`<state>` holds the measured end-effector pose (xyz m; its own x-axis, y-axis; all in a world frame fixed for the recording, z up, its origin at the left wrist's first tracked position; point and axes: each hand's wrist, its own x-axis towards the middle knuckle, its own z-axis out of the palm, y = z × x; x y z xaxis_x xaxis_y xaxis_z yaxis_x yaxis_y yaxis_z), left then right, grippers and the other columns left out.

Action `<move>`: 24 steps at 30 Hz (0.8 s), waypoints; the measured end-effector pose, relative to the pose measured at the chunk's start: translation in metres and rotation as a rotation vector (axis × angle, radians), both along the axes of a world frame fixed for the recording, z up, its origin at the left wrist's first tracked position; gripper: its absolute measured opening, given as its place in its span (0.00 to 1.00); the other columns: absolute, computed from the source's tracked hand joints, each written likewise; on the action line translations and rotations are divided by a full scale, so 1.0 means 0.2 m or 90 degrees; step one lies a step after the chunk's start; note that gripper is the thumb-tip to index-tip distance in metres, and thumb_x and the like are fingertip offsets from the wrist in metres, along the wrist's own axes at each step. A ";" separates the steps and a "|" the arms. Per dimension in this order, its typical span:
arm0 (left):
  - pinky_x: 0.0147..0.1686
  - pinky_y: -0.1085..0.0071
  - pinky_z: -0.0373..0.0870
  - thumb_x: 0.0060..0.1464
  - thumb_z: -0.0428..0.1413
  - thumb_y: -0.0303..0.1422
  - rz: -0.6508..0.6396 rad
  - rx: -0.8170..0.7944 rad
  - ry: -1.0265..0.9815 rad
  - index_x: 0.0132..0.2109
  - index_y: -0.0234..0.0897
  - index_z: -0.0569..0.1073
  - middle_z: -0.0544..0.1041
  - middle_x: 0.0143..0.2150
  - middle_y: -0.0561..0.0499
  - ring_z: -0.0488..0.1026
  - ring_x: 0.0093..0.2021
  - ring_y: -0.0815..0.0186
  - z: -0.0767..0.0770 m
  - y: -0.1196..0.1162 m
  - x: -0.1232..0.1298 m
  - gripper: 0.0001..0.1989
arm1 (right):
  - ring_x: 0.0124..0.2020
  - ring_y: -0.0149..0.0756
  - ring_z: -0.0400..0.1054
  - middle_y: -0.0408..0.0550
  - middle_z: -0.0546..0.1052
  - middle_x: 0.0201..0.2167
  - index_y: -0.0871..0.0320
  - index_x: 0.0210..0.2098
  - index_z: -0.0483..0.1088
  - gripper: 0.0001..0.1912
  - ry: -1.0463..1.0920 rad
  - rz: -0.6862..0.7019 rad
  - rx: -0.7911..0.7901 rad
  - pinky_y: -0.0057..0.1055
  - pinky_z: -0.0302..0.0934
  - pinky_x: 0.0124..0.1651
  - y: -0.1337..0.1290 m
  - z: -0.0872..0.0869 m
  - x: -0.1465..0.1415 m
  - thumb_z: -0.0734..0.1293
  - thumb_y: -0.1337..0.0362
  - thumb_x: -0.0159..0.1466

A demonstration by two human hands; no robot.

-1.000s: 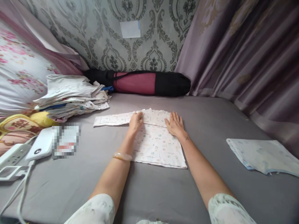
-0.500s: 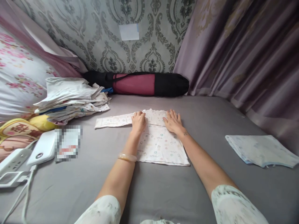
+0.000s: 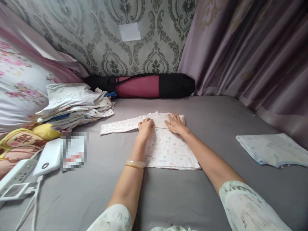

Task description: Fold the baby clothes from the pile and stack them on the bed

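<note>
A small white shirt point(image 3: 172, 150) with a pastel print lies spread on the grey sheet. One sleeve point(image 3: 119, 125) stretches out to the left; the other sleeve appears folded across the upper body. My left hand point(image 3: 146, 127) is closed at the base of the outstretched sleeve, its fingers curled down on the cloth and their tips hidden. My right hand point(image 3: 175, 123) rests flat on the upper right of the shirt with fingers spread, just inside its edge.
A stack of folded clothes point(image 3: 74, 102) sits at the back left, near a power strip point(image 3: 20, 173), a white power bank point(image 3: 49, 157) and cables. Another folded garment point(image 3: 274, 149) lies on the right. A black and red long bag point(image 3: 139, 86) lies along the wall.
My right hand has slid a little left over the shirt, uncovering its upper right edge. My left hand stays at the sleeve's base. The view has shifted slightly.
</note>
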<state>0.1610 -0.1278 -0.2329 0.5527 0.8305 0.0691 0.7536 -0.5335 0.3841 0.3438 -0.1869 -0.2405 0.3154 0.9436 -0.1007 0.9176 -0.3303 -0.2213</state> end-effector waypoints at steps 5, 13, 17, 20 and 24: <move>0.55 0.57 0.59 0.61 0.49 0.31 0.060 -0.035 -0.088 0.52 0.40 0.72 0.74 0.57 0.43 0.68 0.57 0.55 0.07 0.05 -0.06 0.14 | 0.73 0.48 0.30 0.54 0.41 0.73 0.56 0.71 0.46 0.32 0.004 0.034 0.041 0.58 0.26 0.68 0.05 0.02 -0.13 0.46 0.51 0.71; 0.54 0.62 0.64 0.59 0.50 0.36 0.161 -0.099 -0.144 0.54 0.35 0.73 0.77 0.54 0.40 0.73 0.54 0.54 0.11 0.14 -0.29 0.19 | 0.72 0.49 0.30 0.52 0.43 0.73 0.56 0.71 0.46 0.33 0.002 0.029 -0.011 0.60 0.27 0.68 0.10 -0.03 -0.13 0.47 0.51 0.71; 0.52 0.64 0.66 0.59 0.50 0.36 0.221 -0.095 -0.166 0.55 0.32 0.73 0.76 0.54 0.38 0.73 0.54 0.55 0.11 0.18 -0.38 0.20 | 0.73 0.47 0.30 0.55 0.42 0.73 0.60 0.71 0.46 0.31 -0.021 0.057 0.017 0.57 0.23 0.68 0.15 0.03 -0.23 0.48 0.56 0.71; 0.52 0.66 0.66 0.60 0.49 0.35 0.269 -0.099 -0.181 0.55 0.29 0.73 0.76 0.54 0.37 0.73 0.53 0.57 0.11 0.19 -0.43 0.21 | 0.73 0.44 0.29 0.54 0.41 0.73 0.61 0.71 0.45 0.32 0.009 0.108 0.040 0.54 0.23 0.69 0.20 0.04 -0.34 0.46 0.54 0.72; 0.53 0.63 0.65 0.60 0.49 0.35 0.341 -0.111 -0.169 0.54 0.30 0.73 0.77 0.53 0.36 0.73 0.54 0.54 0.08 0.21 -0.50 0.20 | 0.73 0.43 0.30 0.55 0.42 0.73 0.65 0.71 0.45 0.34 0.026 0.094 0.028 0.51 0.22 0.69 0.24 -0.01 -0.40 0.45 0.53 0.71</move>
<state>0.0612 -0.0849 -0.2162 0.0393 0.9991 -0.0149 0.7655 -0.0205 0.6431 0.2631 -0.1393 -0.2433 0.1693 0.9832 -0.0686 0.9456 -0.1817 -0.2700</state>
